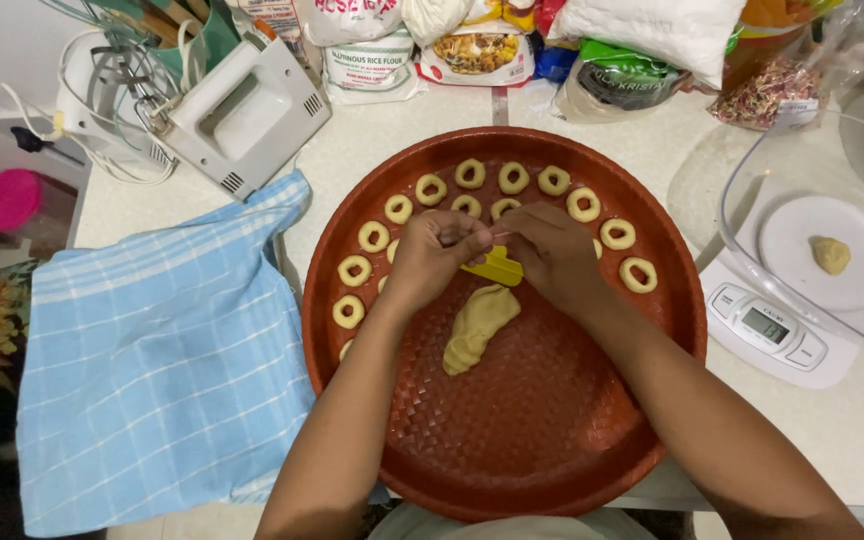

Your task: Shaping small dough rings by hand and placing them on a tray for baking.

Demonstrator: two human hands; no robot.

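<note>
Our left hand (435,255) and right hand (550,255) pinched a yellow cutter (493,268) together over the tray (512,440). Fingers were closed on it, keeping it above the dough (477,328). Finished rings (555,181) lined the rim, away from the work.

Blue checked cloth (162,350), white hand mixer (242,110), kitchen scale (777,335), flour bags (372,50)

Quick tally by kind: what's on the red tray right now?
Dough rings in plain view: 13 (a few more partly hidden)
Dough lump: 1
Yellow cutter: 1
Total: 15
</note>
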